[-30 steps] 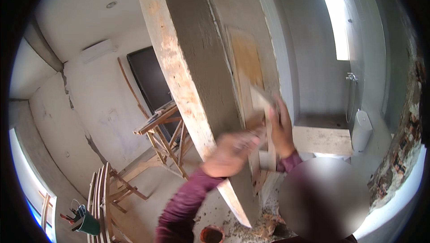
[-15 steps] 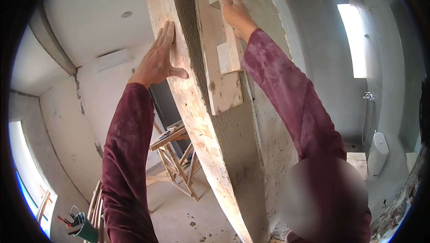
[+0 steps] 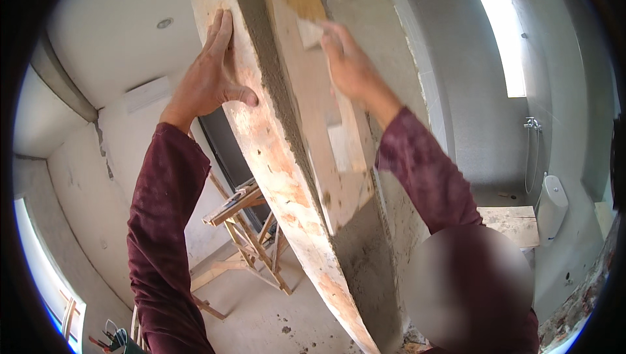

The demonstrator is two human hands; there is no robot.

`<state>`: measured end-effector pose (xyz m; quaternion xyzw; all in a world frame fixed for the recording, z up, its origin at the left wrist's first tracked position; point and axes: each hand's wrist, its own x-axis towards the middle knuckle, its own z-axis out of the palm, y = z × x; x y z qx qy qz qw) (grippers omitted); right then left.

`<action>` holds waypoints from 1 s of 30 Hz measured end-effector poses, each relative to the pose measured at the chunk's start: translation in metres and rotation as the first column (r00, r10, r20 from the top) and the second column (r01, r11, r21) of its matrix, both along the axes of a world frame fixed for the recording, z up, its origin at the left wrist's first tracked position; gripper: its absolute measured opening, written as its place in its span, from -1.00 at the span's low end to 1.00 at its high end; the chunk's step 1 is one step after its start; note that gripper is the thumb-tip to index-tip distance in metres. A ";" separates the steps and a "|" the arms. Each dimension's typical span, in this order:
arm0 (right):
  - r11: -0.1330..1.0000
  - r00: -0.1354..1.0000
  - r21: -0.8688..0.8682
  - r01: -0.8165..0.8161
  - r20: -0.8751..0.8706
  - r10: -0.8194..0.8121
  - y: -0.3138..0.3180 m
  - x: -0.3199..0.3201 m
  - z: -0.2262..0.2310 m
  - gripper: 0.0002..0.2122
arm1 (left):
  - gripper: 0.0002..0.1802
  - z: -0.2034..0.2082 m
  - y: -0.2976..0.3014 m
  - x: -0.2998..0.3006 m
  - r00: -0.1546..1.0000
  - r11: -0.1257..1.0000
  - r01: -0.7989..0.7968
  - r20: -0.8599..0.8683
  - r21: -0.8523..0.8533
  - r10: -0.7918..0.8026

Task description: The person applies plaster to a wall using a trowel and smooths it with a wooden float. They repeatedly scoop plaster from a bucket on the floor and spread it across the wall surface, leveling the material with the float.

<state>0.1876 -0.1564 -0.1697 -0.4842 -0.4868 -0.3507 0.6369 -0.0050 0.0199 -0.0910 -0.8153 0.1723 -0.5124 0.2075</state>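
Note:
My left hand (image 3: 203, 81) lies with outstretched fingers against a tall pale wooden board (image 3: 282, 181) that runs along the wall's edge, its thumb spread to the right. My right hand (image 3: 357, 70) is closed round the handle of a long wooden plastering float (image 3: 306, 109). The float's face rests along a narrow strip of wet grey plaster (image 3: 366, 249) beside the board. Slight motion blur softens the float and the right hand. Where the float covers it, the plaster is hidden.
Behind the board stands a wooden trestle (image 3: 251, 223) with planks on top. A bucket with tools (image 3: 120, 341) sits at the lower left. To the right are a rough wall face (image 3: 398, 158), a shower hose (image 3: 529, 152) and a white toilet cistern (image 3: 554, 200).
My right hand has drawn the float downward along the plaster strip. My left hand stays on the board. The whole view has shifted slightly.

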 end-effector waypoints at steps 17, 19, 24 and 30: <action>0.989 0.990 0.126 0.082 0.101 -0.095 0.010 0.015 0.004 -0.56 | 0.61 -0.004 -0.015 0.007 0.943 0.975 0.177 -0.258 -0.138 -0.208; 0.998 0.996 0.052 0.018 0.088 -0.023 -0.010 0.003 -0.033 -0.60 | 0.64 -0.002 -0.003 0.014 0.979 0.989 0.136 -0.149 -0.049 -0.142; 0.982 0.985 -0.088 -0.169 0.026 0.172 -0.028 -0.019 -0.172 -0.54 | 0.73 -0.001 0.000 0.003 0.995 0.996 0.036 -0.086 -0.083 -0.043; 0.966 0.983 -0.185 -0.180 -0.053 0.174 -0.046 -0.010 -0.372 -0.53 | 0.75 -0.002 -0.013 0.008 0.994 0.994 -0.006 -0.111 -0.113 -0.007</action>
